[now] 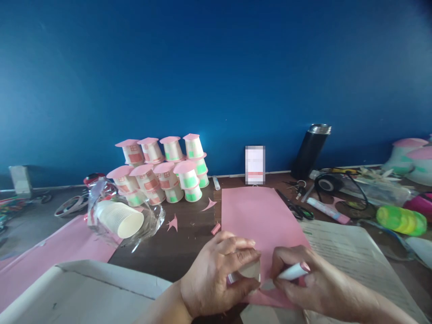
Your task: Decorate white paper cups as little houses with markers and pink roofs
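My left hand (219, 270) presses a small paper cup (250, 270) upside down on the near end of a pink paper sheet (259, 216). Right beside the cup, my right hand (300, 279) grips a white pen (293, 272) with its tip at the cup's rim on the paper. Most of the cup is hidden under my fingers.
Stacked paper-cup houses with pink roofs (162, 171) stand at the back. A sleeve of plain cups in plastic wrap (119, 218) lies left. Scissors (297, 209), a black flask (310, 150), a tape roll (327, 183), printed paper (354, 256) and a white box lid (84, 292) surround me.
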Available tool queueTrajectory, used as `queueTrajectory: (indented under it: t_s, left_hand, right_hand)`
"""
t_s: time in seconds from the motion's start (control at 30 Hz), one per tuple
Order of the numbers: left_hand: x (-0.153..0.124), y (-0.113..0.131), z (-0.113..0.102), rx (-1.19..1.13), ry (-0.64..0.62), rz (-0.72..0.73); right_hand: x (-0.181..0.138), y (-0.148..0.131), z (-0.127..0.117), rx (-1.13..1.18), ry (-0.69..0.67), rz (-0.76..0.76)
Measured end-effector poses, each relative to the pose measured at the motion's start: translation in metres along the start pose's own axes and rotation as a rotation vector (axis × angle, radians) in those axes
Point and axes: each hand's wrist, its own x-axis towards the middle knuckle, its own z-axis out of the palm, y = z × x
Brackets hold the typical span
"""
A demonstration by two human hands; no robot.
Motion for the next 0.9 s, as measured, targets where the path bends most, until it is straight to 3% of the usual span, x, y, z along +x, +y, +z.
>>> queueTrajectory:
  t_s: [0.9]
  left_hand:
    - [0.0015,0.0027,-0.0031,0.011,-0.051,-0.013]
  right_hand:
    - [0.0026,0.0053,-0.0081,0.057,0.058,0.004]
